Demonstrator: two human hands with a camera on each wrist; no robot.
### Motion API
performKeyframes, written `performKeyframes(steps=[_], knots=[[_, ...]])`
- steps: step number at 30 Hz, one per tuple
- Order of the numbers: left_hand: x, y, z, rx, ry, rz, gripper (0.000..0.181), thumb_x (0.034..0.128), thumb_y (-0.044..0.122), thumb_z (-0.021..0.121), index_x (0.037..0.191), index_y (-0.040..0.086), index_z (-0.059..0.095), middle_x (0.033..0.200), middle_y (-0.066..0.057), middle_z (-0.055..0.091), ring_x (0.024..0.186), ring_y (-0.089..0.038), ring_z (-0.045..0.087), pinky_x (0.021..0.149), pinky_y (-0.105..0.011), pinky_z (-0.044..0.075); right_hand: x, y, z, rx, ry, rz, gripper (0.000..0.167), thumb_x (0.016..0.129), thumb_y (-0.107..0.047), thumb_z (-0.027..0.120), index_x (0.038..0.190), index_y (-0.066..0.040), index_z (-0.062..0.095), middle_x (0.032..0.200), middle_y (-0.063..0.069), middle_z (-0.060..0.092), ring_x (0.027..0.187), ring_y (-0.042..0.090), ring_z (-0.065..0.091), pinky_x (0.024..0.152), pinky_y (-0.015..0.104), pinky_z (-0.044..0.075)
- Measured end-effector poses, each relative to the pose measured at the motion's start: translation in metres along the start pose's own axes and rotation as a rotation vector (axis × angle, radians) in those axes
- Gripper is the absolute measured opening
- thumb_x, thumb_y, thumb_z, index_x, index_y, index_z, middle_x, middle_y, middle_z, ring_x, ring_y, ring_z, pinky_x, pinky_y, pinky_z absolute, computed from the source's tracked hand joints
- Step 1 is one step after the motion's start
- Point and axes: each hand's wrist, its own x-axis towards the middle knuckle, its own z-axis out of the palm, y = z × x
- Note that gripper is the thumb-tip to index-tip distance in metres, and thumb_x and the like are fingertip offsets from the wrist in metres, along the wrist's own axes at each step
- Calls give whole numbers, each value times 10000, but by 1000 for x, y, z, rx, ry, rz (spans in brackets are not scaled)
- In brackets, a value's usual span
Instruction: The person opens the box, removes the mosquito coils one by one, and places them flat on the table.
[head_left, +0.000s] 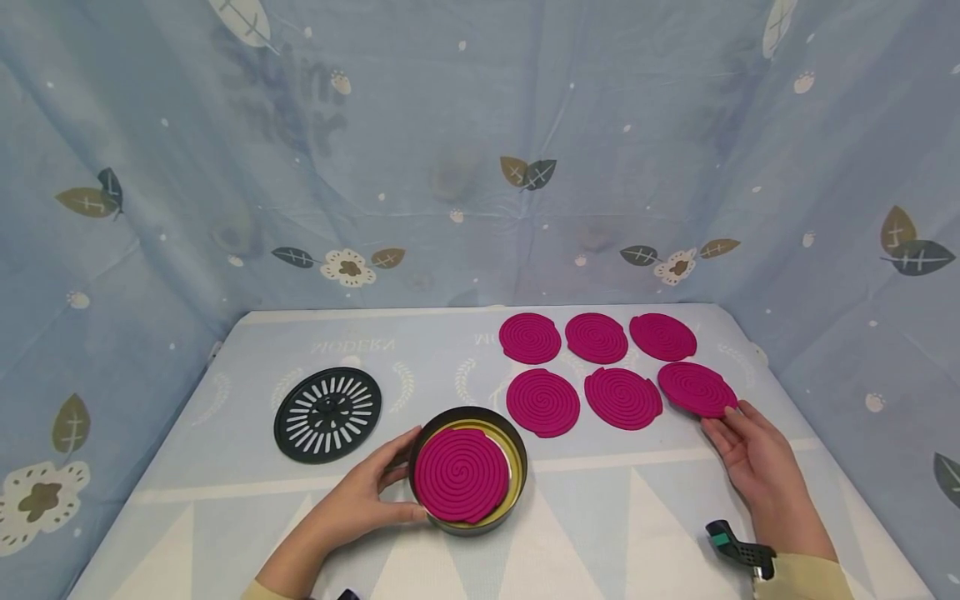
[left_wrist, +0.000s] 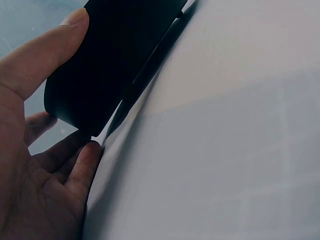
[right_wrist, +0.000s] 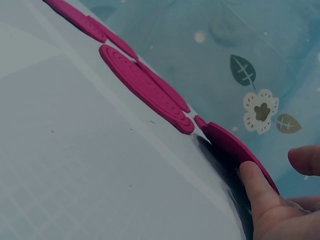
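My left hand (head_left: pixel 367 492) grips the side of a round dark tin (head_left: pixel 517 492), thumb at the near side and fingers at the far side. Inside the tin, with its yellow interior, lies a magenta mosquito coil (head_left: pixel 461 475). The left wrist view shows the thumb (left_wrist: pixel 60 45) against the tin's black wall (left_wrist: pixel 120 55). Over on the right, my right hand (head_left: pixel 757 462) pinches the near edge of another mosquito coil (head_left: pixel 693 386). That coil (right_wrist: pixel 235 142) is tilted, its near edge raised above a shadow in the right wrist view.
Several more magenta mosquito coils (head_left: pixel 543 403) lie in two rows at the back right of the table (head_left: pixel 585 533). A black slotted round lid (head_left: pixel 288 425) rests left of the tin. Blue patterned curtains (head_left: pixel 450 125) enclose the table at the back and sides.
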Motion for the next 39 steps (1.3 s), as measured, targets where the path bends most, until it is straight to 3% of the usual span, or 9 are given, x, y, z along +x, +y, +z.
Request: performKeyframes(steps=[3, 9, 14, 18, 20, 25, 30, 36, 39], knots=[[0, 0, 0, -2, -1, 7, 1106, 636, 317, 944, 1550, 230, 328, 1483, 6, 446, 1363, -169, 422, 1104, -254, 414, -1, 0, -1, -1, 7, 5, 873, 1003, -172, 583, 1592, -273, -52, 1508, 60, 265, 1101, 137, 648, 1041, 352, 449], [0, -1, 0, 0, -2, 11, 1104, 637, 324, 942, 1549, 229, 328, 1487, 2, 443, 1363, -172, 423, 1102, -253, 416, -2, 0, -1, -11, 48, 19, 890, 982, -199, 622, 1594, -301, -17, 1646, 5, 73, 1091, 101, 647, 1050, 350, 432], [0, -1, 0, 0, -3, 8, 1102, 633, 327, 943, 1546, 247, 331, 1489, 5, 441, 1360, -170, 428, 1102, -252, 416, -4, -4, -2, -5, 66, 32, 879, 986, -202, 616, 1597, -266, -12, 1648, -16, 76, 1067, 91, 656, 1045, 350, 446], [0, -1, 0, -3, -3, 9, 1100, 636, 322, 942, 1547, 238, 331, 1492, 2, 437, 1360, -175, 429, 1103, -251, 415, -7, -6, -3, 12, 50, 37, 889, 990, -170, 607, 1593, -215, -44, 1608, 24, 157, 1114, 122, 638, 1045, 359, 460], [0, -1, 0, -5, -4, 8, 1102, 637, 318, 942, 1548, 229, 330, 1495, 1, 434, 1361, -176, 428, 1103, -251, 413, -9, -8, -4, 18, 46, 36, 898, 991, -152, 605, 1590, -201, -62, 1542, 50, 286, 1134, 136, 629, 1046, 361, 462], [0, 0, 0, -6, -4, 2, 1109, 634, 316, 944, 1551, 226, 327, 1490, 4, 439, 1362, -169, 426, 1104, -246, 411, -13, -11, -7, 53, 40, 43, 892, 996, -128, 593, 1588, -206, -70, 1193, -14, 606, 1097, 156, 650, 1055, 378, 455], [0, -1, 0, 1, -2, 1, 1111, 634, 326, 943, 1552, 230, 325, 1483, 10, 446, 1361, -164, 426, 1102, -242, 411, -14, -13, -10, 55, 4, 35, 884, 1007, -137, 572, 1582, -194, -97, 1109, 18, 653, 1081, 172, 659, 1062, 389, 444], [0, -1, 0, -1, -4, 8, 1103, 637, 326, 942, 1550, 242, 328, 1486, 9, 445, 1360, -164, 428, 1105, -248, 410, -16, -13, -13, 15, 24, 28, 905, 992, -172, 605, 1588, -213, -74, 1119, 0, 642, 1059, 159, 668, 1034, 388, 479], [0, -2, 0, -4, -6, 12, 1098, 639, 323, 942, 1548, 247, 330, 1484, 6, 447, 1357, -164, 431, 1105, -249, 410, -16, -14, -14, -24, 26, 19, 910, 991, -190, 607, 1586, -210, -80, 1201, -6, 580, 1052, 138, 668, 1028, 379, 485]])
